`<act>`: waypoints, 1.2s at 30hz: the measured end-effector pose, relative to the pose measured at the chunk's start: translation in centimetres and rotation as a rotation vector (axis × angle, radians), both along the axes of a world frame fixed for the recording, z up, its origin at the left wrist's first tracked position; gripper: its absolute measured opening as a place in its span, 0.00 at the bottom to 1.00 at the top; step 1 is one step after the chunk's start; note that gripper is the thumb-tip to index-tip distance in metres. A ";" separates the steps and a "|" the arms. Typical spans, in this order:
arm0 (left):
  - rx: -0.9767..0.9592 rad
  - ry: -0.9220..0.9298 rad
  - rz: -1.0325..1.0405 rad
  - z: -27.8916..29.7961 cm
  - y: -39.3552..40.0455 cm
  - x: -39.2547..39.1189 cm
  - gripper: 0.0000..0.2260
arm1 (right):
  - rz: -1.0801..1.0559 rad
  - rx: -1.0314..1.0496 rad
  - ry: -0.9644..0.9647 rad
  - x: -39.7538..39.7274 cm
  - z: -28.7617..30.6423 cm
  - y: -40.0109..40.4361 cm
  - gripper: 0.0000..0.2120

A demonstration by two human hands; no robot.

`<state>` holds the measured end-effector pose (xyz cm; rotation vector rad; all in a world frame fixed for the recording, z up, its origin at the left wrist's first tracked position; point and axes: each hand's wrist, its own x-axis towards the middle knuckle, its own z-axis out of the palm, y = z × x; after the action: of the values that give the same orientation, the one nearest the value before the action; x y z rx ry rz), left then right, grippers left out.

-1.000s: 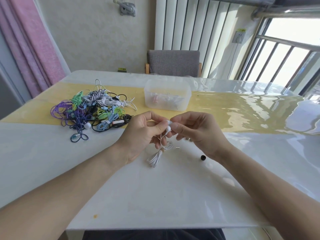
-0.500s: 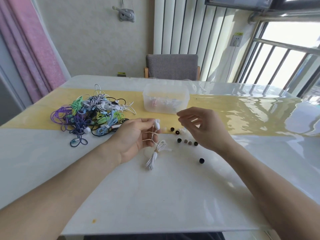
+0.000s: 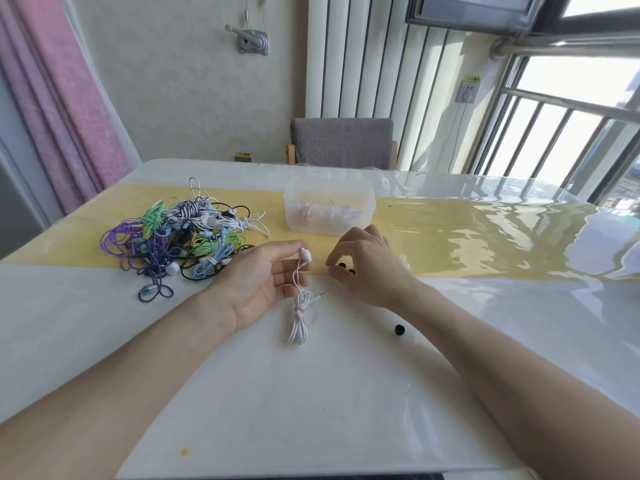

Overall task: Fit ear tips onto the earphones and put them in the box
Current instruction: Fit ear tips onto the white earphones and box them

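My left hand (image 3: pixel 263 282) pinches a white earbud (image 3: pixel 305 254) between thumb and forefinger, palm up; its bundled white cable (image 3: pixel 298 318) trails down onto the table. My right hand (image 3: pixel 367 271) hovers palm down over small dark ear tips (image 3: pixel 347 268) on the table, fingers curled toward them; whether it holds one is hidden. One black ear tip (image 3: pixel 399 329) lies alone nearer me. The translucent plastic box (image 3: pixel 329 209) stands behind the hands with a few earphones inside.
A tangled pile of coloured earphones (image 3: pixel 180 244) lies at the left on the yellow runner (image 3: pixel 485 233). A grey chair (image 3: pixel 343 142) stands behind the table's far edge. A window with bars is at the right.
The hands, joined at the earbud a second ago, have parted. My right hand moved away and down onto the scattered ear tips; my left hand keeps the earbud.
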<state>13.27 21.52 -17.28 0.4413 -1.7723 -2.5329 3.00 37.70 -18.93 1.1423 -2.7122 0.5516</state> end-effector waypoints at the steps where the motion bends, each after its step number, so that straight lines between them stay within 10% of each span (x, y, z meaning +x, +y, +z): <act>1: -0.009 0.012 -0.004 0.0 0.0 0.0 0.07 | -0.005 -0.030 0.006 -0.1 0.0 0.0 0.06; 14: -0.089 0.161 -0.051 -0.6 0.6 0.3 0.25 | 0.047 -0.172 0.056 -0.1 -0.2 0.0 0.03; 23: -0.070 0.195 -0.003 -0.7 0.7 0.2 0.27 | 0.205 -0.784 -0.771 2.5 2.0 2.6 0.05; 36: -0.226 0.316 -0.021 -1.1 0.8 0.3 0.16 | 0.294 -0.825 -0.932 3.1 1.4 2.6 0.07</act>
<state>13.59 22.29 -18.41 0.0126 -1.9086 -2.2219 6.11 40.25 -17.58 1.1731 -2.3159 2.4501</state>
